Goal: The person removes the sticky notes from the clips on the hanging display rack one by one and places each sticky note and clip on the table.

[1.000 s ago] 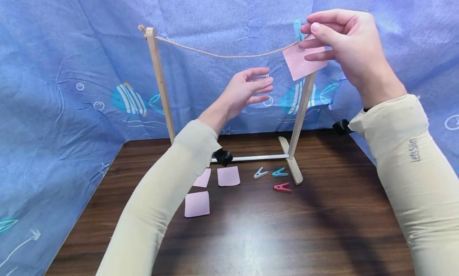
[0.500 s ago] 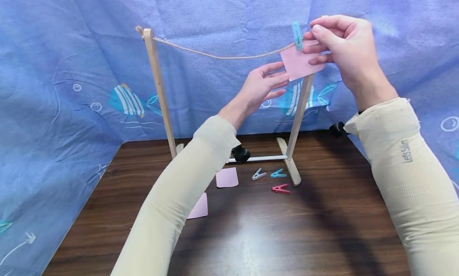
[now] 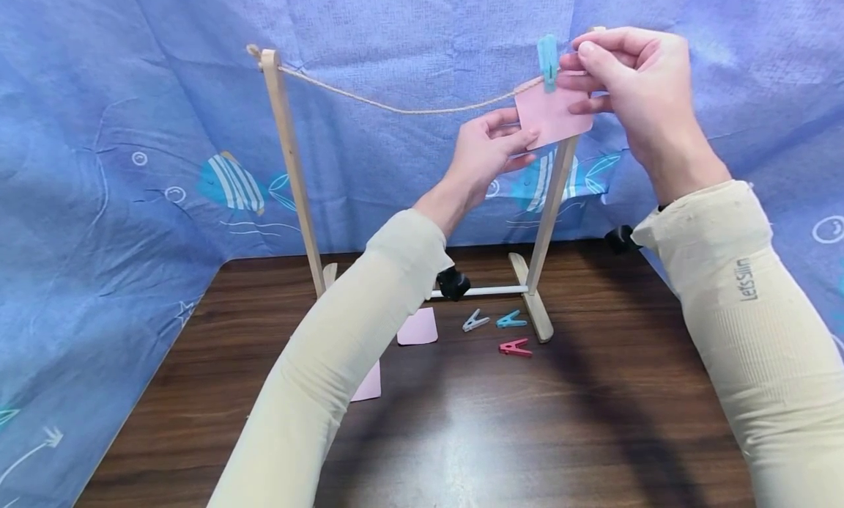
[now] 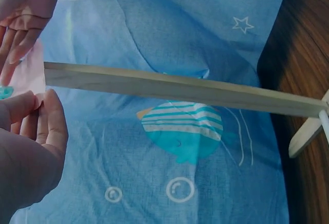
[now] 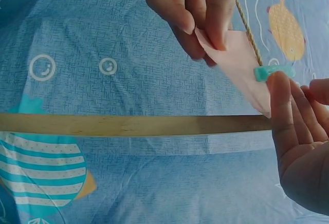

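Note:
A pink square of paper (image 3: 552, 116) hangs from the rope (image 3: 412, 111) under a light-blue clothespin (image 3: 548, 62), near the right post. My left hand (image 3: 486, 147) pinches the paper's lower left corner between thumb and fingers, as the right wrist view also shows. My right hand (image 3: 649, 90) is at the paper's right side, its loosely bent fingers (image 5: 281, 106) close beside the clothespin. Some of those fingers overlap the paper in the head view; whether they touch it I cannot tell. In the left wrist view only a bit of the clothespin (image 4: 6, 92) shows.
The wooden stand has a left post (image 3: 290, 156), a right post (image 3: 554, 207) and a white bottom bar (image 3: 494, 291). On the dark table (image 3: 527, 435) lie a white clothespin (image 3: 475, 320), a blue one, a red clothespin (image 3: 516, 347) and pink papers (image 3: 417, 327), partly behind the left arm.
My left hand has moved right to the paper and now pinches its lower left corner. My right hand has stayed beside the clothespin with little movement.

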The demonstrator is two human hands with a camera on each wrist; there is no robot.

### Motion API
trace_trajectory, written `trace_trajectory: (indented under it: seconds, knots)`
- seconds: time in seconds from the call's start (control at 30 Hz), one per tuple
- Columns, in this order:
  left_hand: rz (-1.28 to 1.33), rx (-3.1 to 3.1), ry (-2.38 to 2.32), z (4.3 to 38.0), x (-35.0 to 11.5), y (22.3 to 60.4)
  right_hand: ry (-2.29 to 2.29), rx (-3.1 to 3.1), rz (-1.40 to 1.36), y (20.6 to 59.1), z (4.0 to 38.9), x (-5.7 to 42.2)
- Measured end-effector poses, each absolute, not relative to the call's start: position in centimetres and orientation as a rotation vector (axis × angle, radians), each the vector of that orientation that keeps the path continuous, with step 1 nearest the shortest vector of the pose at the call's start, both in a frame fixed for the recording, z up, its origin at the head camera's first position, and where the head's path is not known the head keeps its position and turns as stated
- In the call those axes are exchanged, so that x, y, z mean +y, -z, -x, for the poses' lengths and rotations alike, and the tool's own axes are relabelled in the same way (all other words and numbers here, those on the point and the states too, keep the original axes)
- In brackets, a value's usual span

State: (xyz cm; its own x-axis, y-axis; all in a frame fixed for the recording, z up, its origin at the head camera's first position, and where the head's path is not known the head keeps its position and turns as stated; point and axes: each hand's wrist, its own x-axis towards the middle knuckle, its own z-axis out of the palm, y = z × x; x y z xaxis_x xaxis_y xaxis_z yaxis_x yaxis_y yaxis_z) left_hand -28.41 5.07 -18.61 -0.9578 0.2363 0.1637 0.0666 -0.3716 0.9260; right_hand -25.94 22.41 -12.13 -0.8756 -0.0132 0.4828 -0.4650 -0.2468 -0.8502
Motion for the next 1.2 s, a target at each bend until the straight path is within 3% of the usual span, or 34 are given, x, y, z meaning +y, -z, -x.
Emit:
trace_trajectory:
  seconds: [0.37,0.93,1.2]
  knots:
    - [-0.421,1.804,-2.46,28.4,4.4,19.0,-2.196,-1.813,-0.56,11.6,25.6,22.3]
    - [-0.378,1.899,-2.435,28.9,2.8,18.9,-1.716,-2.402,-0.615,11.1,25.6,21.8]
    - [-0.369,1.92,-2.392,29.0,2.8,18.9,-1.766,-2.373,-0.671,11.2,25.8,21.7]
